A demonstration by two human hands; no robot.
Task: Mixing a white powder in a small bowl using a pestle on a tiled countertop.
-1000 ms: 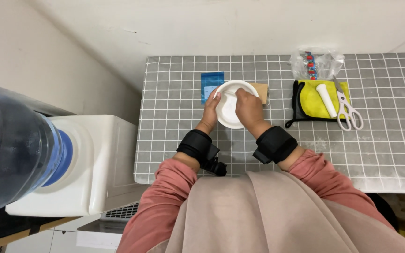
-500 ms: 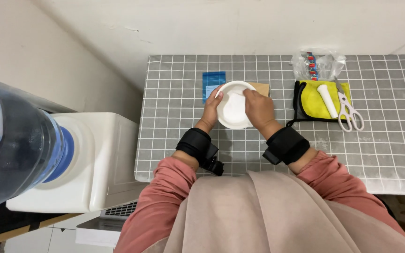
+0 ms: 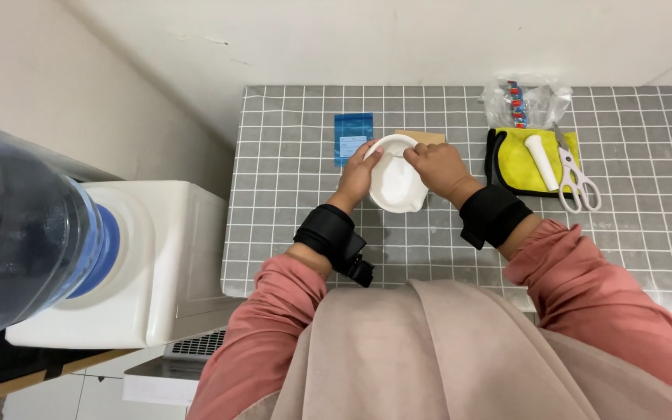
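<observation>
A white bowl (image 3: 395,189) with a small spout stands on the grey checked tablecloth (image 3: 289,225), just in front of me. My left hand (image 3: 358,176) cups its left side, fingers on the rim. My right hand (image 3: 439,166) reaches in from the right, and its fingertips pinch the far rim. The inside of the bowl looks white and bare. Both wrists wear black bands.
A blue packet (image 3: 352,136) and a tan flat piece (image 3: 423,136) lie behind the bowl. To the right, a yellow cloth (image 3: 516,165) holds a white pestle (image 3: 541,161) and scissors (image 3: 577,180), with a clear plastic bag (image 3: 524,101) behind. A water dispenser (image 3: 157,257) stands on the left.
My right hand has slid off the bowl's mouth to its right side and far rim, so more of the inside shows. My left hand has kept its hold.
</observation>
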